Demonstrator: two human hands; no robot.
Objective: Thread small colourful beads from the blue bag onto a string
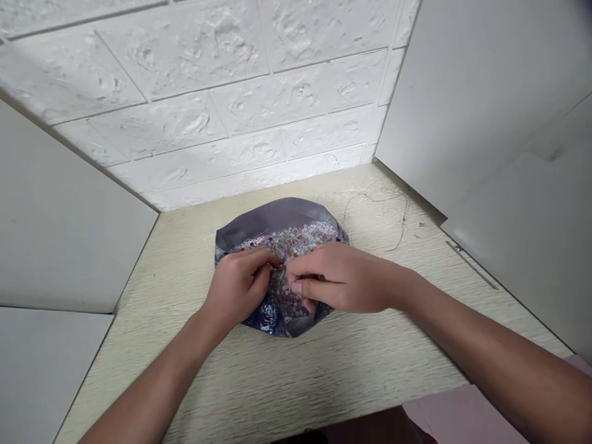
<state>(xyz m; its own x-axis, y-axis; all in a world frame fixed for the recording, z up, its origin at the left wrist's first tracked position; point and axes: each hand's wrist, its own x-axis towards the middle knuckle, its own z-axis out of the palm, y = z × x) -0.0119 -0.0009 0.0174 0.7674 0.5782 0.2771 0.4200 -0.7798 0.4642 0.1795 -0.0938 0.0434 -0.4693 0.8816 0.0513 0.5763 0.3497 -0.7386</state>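
Observation:
A grey-purple cloth (271,217) lies spread on the pale wooden table (296,370), heaped with several tiny coloured beads (296,240). My left hand (238,287) rests on the near left part of the bead heap, fingers curled and pinched together. My right hand (337,277) sits just to its right, fingers bent and pressed together over the beads. The two hands almost touch at the fingertips. What each pinch holds is too small to make out.
A thin thread (393,216) lies loose on the table at the back right. White partition boards (60,234) stand left and right, and a white brick-pattern wall (222,111) closes the back. A pink surface (444,413) shows under the near edge.

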